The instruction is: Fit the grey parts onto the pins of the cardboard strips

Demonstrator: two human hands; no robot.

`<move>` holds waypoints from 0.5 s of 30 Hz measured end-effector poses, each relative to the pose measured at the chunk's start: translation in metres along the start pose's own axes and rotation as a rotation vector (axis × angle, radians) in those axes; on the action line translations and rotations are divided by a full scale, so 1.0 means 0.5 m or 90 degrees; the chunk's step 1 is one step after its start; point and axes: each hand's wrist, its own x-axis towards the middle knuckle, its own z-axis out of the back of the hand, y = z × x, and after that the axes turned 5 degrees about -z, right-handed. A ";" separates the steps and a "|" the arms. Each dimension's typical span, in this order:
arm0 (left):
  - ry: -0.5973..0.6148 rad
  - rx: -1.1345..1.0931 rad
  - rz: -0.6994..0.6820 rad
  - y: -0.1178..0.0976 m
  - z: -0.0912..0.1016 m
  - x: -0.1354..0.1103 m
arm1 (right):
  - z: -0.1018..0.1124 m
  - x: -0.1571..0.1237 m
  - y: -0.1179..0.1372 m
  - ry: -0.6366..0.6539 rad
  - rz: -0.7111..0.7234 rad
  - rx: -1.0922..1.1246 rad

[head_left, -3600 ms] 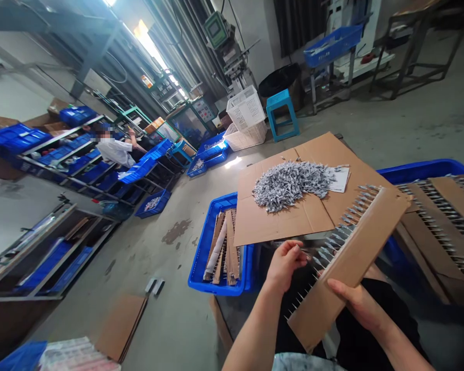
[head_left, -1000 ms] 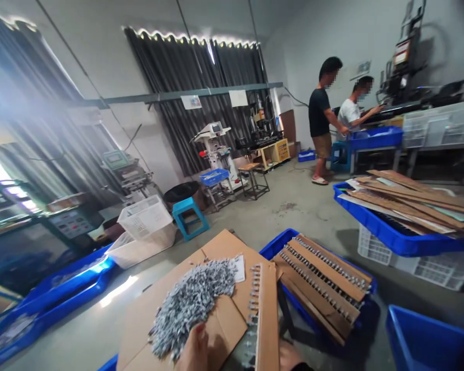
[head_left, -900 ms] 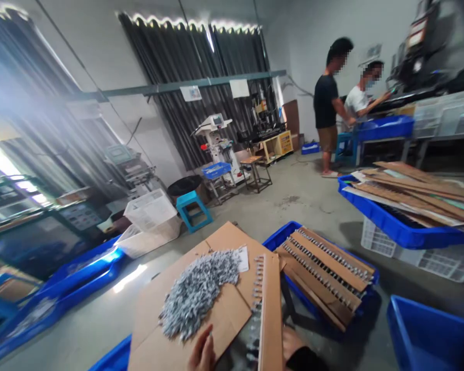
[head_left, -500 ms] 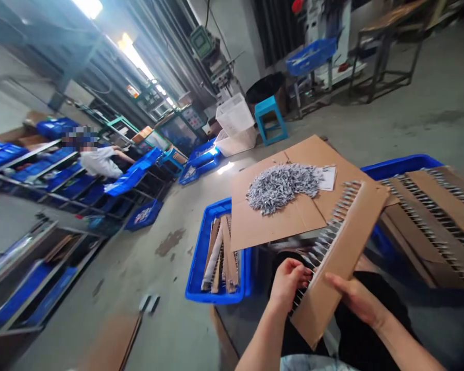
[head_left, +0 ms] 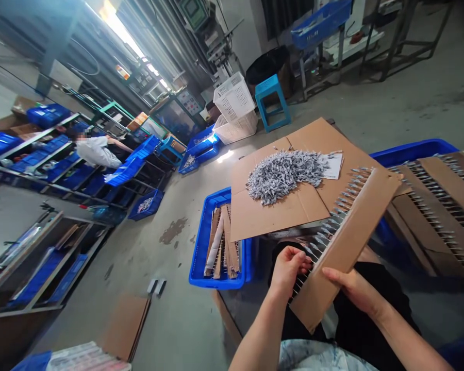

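A long cardboard strip (head_left: 350, 242) slants across my lap, with a row of small grey metal parts (head_left: 338, 214) stuck along its left edge. My right hand (head_left: 353, 288) grips the strip from below, thumb lying on its face. My left hand (head_left: 290, 268) is pinched at the strip's lower left edge, fingers closed on one of the small grey parts. Beyond the strip, a flat cardboard sheet (head_left: 290, 208) carries a heap of loose grey parts (head_left: 284, 172) and a white slip of paper (head_left: 333, 166).
A blue crate (head_left: 201, 247) of empty cardboard strips stands on the floor to the left. On the right, a blue crate (head_left: 413, 152) holds filled strips. A person sits at blue shelving far left (head_left: 96, 152). A blue stool (head_left: 270, 100) and white baskets (head_left: 235, 108) stand behind.
The view swung up to the room and two standing people, then back down to my lap. Since half a second ago the strip and both hands have barely shifted.
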 end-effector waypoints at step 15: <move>0.015 0.027 0.009 -0.003 -0.012 0.001 | -0.003 -0.002 0.005 -0.022 -0.006 0.013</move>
